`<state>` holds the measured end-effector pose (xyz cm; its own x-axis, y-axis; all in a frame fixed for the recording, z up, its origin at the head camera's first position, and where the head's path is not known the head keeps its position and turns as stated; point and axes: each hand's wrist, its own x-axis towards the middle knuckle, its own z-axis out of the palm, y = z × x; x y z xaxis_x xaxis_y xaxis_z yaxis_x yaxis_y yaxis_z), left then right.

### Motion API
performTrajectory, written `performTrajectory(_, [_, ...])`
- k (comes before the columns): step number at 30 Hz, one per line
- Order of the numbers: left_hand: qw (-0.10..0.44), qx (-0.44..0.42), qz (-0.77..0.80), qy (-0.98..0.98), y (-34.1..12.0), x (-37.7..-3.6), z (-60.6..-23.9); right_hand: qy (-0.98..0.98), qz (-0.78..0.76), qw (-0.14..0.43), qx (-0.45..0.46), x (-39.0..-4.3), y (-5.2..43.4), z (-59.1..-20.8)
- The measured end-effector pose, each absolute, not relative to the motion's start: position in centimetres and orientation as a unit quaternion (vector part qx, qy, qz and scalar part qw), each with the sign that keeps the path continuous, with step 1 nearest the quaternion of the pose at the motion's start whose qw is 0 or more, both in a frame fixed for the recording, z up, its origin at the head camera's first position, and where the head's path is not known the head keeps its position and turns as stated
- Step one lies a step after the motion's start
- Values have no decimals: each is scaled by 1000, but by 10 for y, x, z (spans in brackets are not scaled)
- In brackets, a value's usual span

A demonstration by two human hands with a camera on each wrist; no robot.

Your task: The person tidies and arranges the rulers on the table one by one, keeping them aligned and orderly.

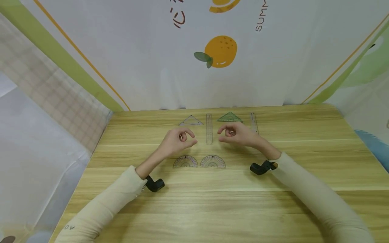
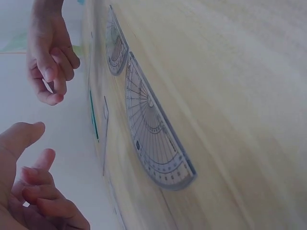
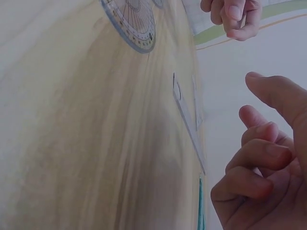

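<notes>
My left hand [image 1: 177, 140] hovers over the table with its fingers loosely curled and thumb apart from them, holding nothing. Opposite it, my right hand [image 1: 238, 135] floats in the same pose, also with nothing in it. Between the two lies a clear ruler [image 1: 209, 130]. Behind the left hand is a clear set square [image 1: 190, 120]; a green set square [image 1: 230, 117] lies behind the right one. Nearer me, two clear protractors sit side by side, a left protractor [image 1: 185, 162] and a right protractor [image 1: 212, 162]. A second ruler [image 1: 253, 120] is partly hidden by the right hand and arm.
The wooden table [image 1: 212, 209] meets a white cloth backdrop [image 1: 146, 67] with an orange fruit print at its far edge. Each wrist carries a black camera mount, a left mount [image 1: 155, 184] and a right mount [image 1: 260, 167]. Pale cloth hangs at the left.
</notes>
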<state>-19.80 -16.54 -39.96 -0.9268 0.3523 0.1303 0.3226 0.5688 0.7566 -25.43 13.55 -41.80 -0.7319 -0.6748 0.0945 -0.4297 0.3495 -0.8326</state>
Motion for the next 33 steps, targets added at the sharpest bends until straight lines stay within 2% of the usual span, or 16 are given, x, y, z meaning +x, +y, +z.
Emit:
performTrajectory(8, [31, 191, 446, 874, -172, -201, -401, 807, -467, 131, -338, -256, 132, -417])
performTrajectory(20, [24, 177, 456, 872, -184, -207, -406, 808, -472, 134, -328, -260, 127, -417])
performTrajectory(33, [10, 184, 475, 861, -196, -215, -409, 816, -457, 113, -334, -269, 117, -417])
